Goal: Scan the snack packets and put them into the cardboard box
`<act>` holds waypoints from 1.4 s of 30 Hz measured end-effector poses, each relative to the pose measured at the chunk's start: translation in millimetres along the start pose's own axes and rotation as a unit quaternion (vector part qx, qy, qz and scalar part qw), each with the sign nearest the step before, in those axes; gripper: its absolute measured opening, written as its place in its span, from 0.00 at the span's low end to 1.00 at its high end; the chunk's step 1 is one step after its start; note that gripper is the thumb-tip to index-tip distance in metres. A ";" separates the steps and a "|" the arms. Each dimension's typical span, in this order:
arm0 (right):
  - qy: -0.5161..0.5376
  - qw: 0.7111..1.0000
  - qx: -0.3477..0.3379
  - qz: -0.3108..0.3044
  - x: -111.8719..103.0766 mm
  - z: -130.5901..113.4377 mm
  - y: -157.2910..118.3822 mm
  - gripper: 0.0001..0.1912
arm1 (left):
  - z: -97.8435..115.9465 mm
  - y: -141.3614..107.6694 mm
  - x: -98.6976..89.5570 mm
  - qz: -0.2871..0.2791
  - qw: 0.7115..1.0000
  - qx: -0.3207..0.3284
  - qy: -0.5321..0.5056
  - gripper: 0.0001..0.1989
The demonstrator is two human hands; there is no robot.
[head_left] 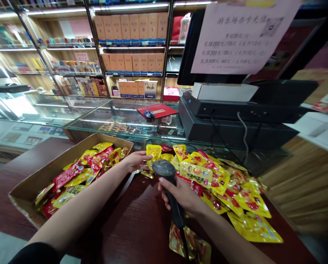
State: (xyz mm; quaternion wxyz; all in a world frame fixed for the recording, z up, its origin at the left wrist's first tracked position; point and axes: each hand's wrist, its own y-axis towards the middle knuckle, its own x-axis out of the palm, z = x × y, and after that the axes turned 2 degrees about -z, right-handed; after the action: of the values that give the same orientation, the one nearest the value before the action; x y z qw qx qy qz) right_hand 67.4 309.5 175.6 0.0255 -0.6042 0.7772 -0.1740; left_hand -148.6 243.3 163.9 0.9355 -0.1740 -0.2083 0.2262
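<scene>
Well, the cardboard box [25, 187]: open-topped on the dark red table [106, 234], holding shiny red, yellow and gold packets.
My left hand [136, 161]: reached past the box, fingers slightly bent, thumb and fingertips closed together on the yellow packet's left edge.
Yellow packet [154, 151]: small, glossy, printed, raised face toward me just beyond the scanner's head, left of the heap.
Scanner [164, 168]: dark, with a rounded head, its handle slanting down toward me and a cable running from the end.
My right hand [181, 194]: wrapped firmly around that handle, thumb across it.
Heap of packets [221, 179]: yellow, red and gold, spread loosely over the table's right side.
</scene>
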 end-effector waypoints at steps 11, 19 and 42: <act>-0.019 0.999 -0.039 -0.001 5.3 -13.6 -11.4 0.22 | 27.7 -18.3 -6.7 0.041 0.998 0.044 -0.029 0.15; -0.035 0.997 -0.063 -0.023 13.7 -14.7 -6.8 0.23 | 69.8 -84.4 -61.2 0.120 0.984 0.135 0.003 0.17; -0.005 0.998 -0.067 -0.001 9.9 -32.0 -3.9 0.23 | 59.6 -55.0 -10.1 0.118 0.899 0.269 0.324 0.23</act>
State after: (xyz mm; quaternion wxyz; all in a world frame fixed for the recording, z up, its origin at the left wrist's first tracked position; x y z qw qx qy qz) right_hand 60.4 306.9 208.4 -0.0109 -0.6062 0.7864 -0.1182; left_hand -165.4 206.0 234.7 0.9289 -0.0025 0.1972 0.3135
